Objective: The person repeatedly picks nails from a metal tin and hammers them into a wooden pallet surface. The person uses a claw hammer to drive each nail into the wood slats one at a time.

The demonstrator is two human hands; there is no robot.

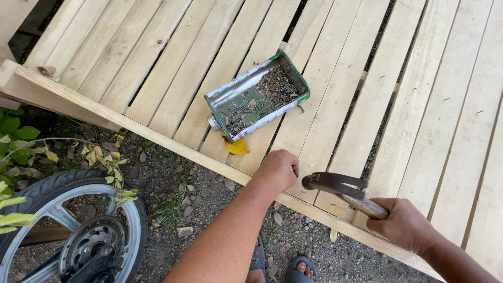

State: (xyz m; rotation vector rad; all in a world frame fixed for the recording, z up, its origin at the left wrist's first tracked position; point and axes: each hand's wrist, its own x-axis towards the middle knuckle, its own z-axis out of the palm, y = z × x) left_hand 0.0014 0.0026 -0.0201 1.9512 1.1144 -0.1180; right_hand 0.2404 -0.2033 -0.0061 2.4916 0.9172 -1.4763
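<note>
Motorbike wheel sits far left. Left hand is fisted on the slatted wood surface, fingers curled, probably pinching a nail I can't see. Right hand grips the claw hammer. A glancing swing could smash those knuckles.

Left hand fisted on the edge board of the slatted wood panel, right hand gripping a claw hammer by its wooden handle, head just beside the left fist. Cut-open tin of nails sits on the slats above the left hand, yellow leaf touching its near side. Motorbike wheel on the dirt at lower left.
</note>
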